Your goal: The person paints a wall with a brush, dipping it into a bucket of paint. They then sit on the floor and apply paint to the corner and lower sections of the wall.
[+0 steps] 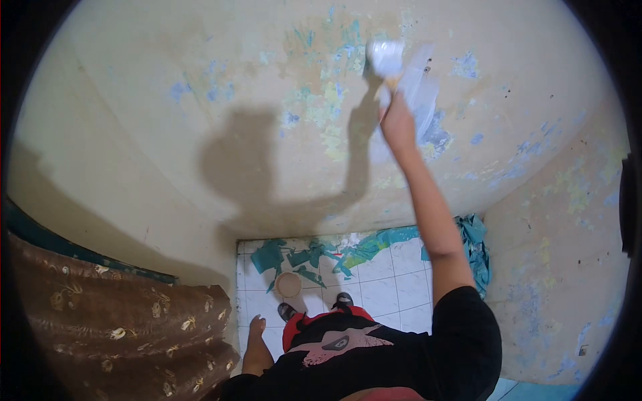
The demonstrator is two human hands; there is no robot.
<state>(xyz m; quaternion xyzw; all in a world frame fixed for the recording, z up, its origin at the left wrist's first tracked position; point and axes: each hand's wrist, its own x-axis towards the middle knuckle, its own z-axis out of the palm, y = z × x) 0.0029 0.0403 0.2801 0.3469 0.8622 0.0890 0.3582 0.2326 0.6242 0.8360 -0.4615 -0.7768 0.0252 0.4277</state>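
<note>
My right hand (pixel 399 127) is raised against the wall, closed around the handle of a wide paintbrush (pixel 386 59). The brush's head looks white and slightly blurred, and it is at the wall surface. Beside it runs a patch of fresh whitish paint (pixel 419 93) over the patchy wall (pixel 321 180). Low at my left side hangs my left hand (pixel 257 325), small in view, its fingers loosely apart and nothing seen in them.
A round beige bucket (pixel 289 285) stands on the white tiled floor (pixel 388 284) near my feet. Peeled green scraps (pixel 267 256) lie along the wall's base, with a crumpled green heap (pixel 473 247) in the right corner. A brown patterned curtain (pixel 120 321) hangs at left.
</note>
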